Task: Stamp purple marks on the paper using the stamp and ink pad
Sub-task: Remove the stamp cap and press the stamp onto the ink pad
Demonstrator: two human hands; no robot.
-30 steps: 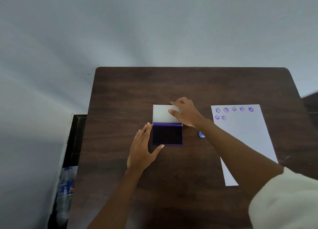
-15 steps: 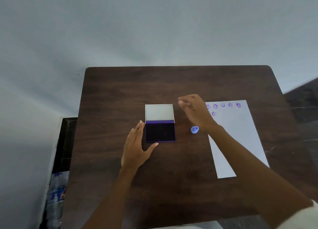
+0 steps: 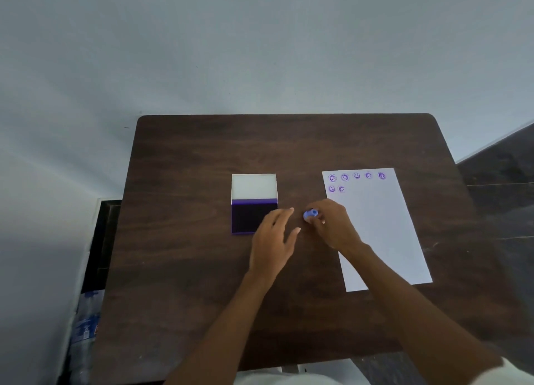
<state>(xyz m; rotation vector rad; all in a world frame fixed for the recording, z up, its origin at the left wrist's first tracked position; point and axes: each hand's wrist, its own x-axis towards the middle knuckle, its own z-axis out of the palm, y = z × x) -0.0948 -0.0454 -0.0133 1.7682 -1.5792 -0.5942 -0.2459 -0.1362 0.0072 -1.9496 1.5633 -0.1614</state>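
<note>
The ink pad [image 3: 248, 217] lies open in the middle of the dark wooden table [image 3: 202, 159], its white lid [image 3: 254, 186] folded back and the dark purple pad showing. To its right lies a white paper [image 3: 381, 228] with several purple round marks [image 3: 344, 177] along its top left. The small blue stamp [image 3: 309, 214] sits between pad and paper, pinched in the fingertips of my right hand [image 3: 335, 225]. My left hand [image 3: 274, 240] hovers with fingers spread over the pad's right lower corner, holding nothing.
The table stands against a pale wall. Left of the table, on the floor, is a plastic water bottle [image 3: 85, 326] beside a dark ledge. A dark tiled floor [image 3: 502, 182] shows at the right.
My right hand left the lid, moved right and then down, and closed its fingers on the blue stamp. My left hand shifted from the pad's left side to its right lower corner.
</note>
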